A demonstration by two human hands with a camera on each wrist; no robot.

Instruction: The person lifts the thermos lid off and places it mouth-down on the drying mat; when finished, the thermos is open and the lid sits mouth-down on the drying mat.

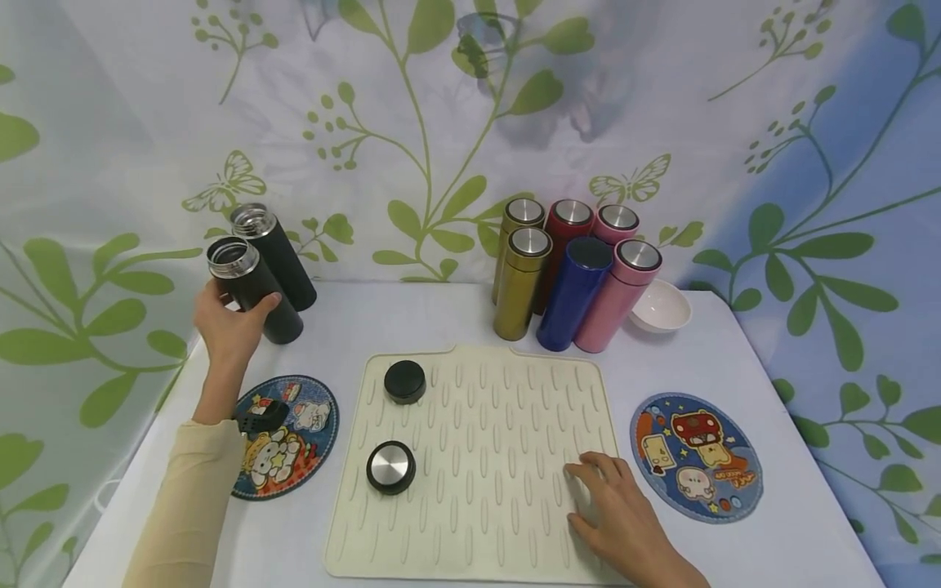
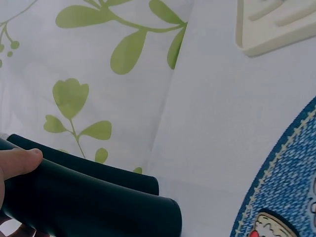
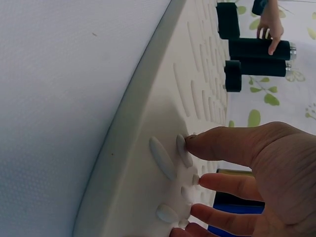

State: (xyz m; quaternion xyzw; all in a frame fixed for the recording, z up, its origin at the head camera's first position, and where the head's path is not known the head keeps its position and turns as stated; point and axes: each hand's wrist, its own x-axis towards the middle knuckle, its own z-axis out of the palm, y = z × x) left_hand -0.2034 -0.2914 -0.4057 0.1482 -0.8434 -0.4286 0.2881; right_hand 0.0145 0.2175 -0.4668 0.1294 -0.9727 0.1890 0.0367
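Left hand grips black bottle, right hand at mat

Left hand [image 1: 229, 325] has the front black bottle [image 1: 253, 280], at the back left of the white table [image 1: 742, 371]. Thumb on one side, fingers curled round the other, so the bottle's pinched between them; some fingers hidden behind it. Can't tell if its base is lifted. No lid on, bare metal neck showing. Second black bottle [image 1: 285, 265] stands just behind, also lidless.

Right hand [image 1: 621, 518] is over the right side of the cream mat [image 1: 515, 482], thumb and fingers spread with gaps, slightly bent, tips down at the raised ridges. Holds nothing.

Two caps on the mat's left half: plain black cap [image 1: 405, 380] near the back edge, silver-topped cap [image 1: 391, 467] nearer the person, well apart.

Round patterned coaster either side of the mat: left coaster [image 1: 330, 437], partly under the left forearm; right coaster [image 1: 697, 457].

Behind the mat, right of centre, a tight cluster of lidded bottles: two gold, one red, one blue [image 1: 573, 294], two pink. White bowl [image 1: 660, 308] just right of the front pink one. Leaf-print cloth [image 1: 625, 98] behind everything.
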